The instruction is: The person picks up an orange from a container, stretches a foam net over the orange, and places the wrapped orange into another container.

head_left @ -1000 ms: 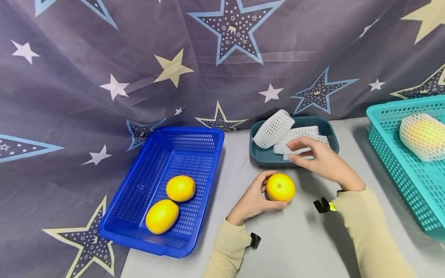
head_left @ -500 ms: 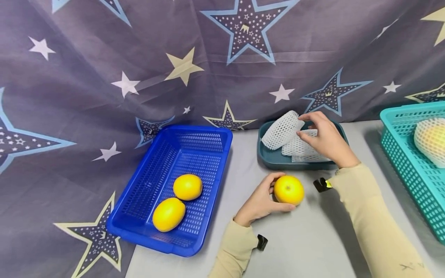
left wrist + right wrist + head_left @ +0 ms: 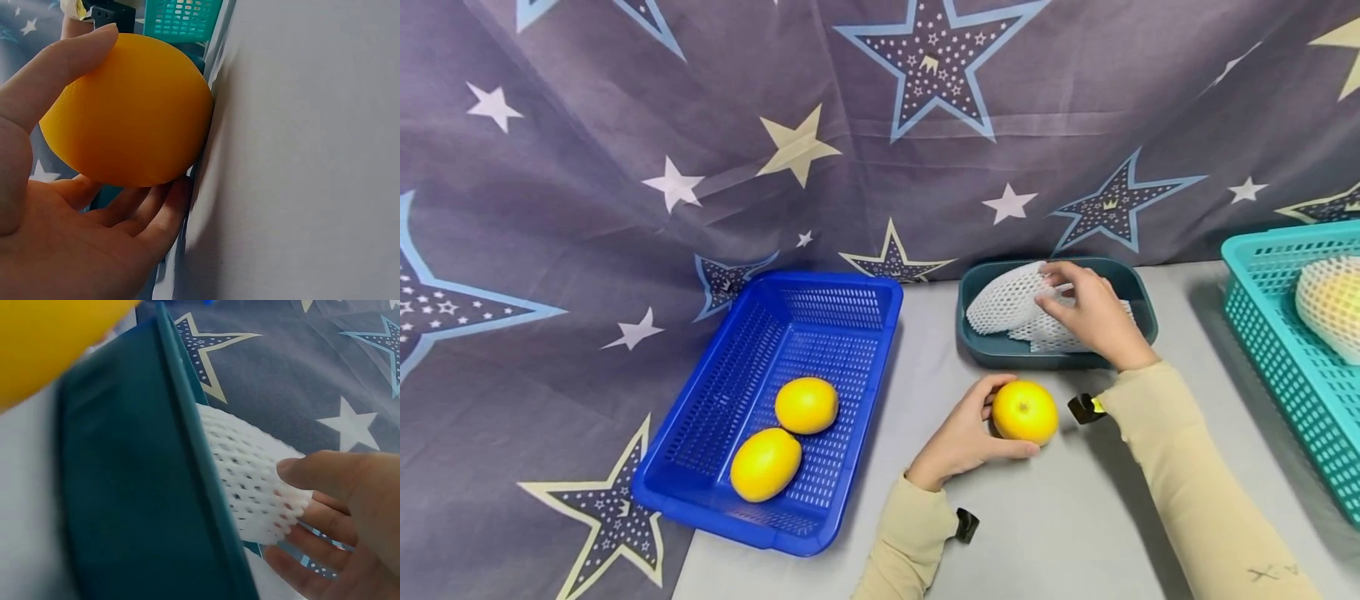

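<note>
Curled with thumb and fingers of the left hand (image 3: 964,435) round a yellow fruit (image 3: 1026,412); pinching one end of a white foam net (image 3: 1003,300) with thumb and fingers of the right hand (image 3: 1097,317). Holding the fruit, smooth, round and evenly coloured with a small dull spot facing up, on the pale tabletop (image 3: 1022,525), just in front of a dark teal tray (image 3: 1030,360); holding the net within the tray. Can make out dark strokes on the cream right sleeve (image 3: 1195,479), too small to read. Can see only from the head two more yellow fruits (image 3: 766,464) in a blue basket (image 3: 831,304) and a netted fruit (image 3: 1333,304) in a turquoise basket (image 3: 1285,375). Can see from the left wrist the palm; from the right wrist, fingers showing through the mesh.
</note>
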`<state>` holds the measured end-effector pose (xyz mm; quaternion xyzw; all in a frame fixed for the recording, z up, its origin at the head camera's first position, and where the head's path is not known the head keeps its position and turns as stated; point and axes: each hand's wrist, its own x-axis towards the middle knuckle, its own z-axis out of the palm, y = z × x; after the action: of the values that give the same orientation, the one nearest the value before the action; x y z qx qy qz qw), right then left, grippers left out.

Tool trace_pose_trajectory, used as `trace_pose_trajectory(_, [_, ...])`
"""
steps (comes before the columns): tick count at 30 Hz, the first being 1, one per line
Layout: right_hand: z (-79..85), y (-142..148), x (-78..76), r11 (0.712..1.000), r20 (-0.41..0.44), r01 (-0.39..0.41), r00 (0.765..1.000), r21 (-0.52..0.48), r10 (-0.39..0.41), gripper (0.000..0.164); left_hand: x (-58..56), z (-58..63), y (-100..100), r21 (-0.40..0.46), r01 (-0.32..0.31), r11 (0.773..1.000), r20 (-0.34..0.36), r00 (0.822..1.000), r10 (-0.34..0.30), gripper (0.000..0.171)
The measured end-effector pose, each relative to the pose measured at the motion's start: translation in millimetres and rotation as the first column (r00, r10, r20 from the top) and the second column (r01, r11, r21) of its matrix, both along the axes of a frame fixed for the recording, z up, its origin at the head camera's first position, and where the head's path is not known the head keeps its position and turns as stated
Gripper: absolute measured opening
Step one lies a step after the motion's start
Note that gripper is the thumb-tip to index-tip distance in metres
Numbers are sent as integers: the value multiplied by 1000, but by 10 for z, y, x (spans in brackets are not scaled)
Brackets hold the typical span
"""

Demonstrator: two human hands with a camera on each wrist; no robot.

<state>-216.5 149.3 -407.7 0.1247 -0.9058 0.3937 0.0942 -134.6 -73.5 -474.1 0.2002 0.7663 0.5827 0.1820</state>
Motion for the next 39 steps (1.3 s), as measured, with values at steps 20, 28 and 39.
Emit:
trace_pose_trajectory(20, [223,12,373,993,-226,86,969,-77,-101,19,5,-1,-8,-23,10,1000,-5,1000,-11,83])
trace_pose_trajectory(28, [273,9,588,964,-100,74,990,-256,-102,20,-12,-14,-12,-23,-6,1000,-11,1000,6,84])
trace_pose_trajectory(39, [243,37,880,888,-69,-3,997,-459,-32,16,-9,-16,14,13,10,1000,-27,1000,-9,83])
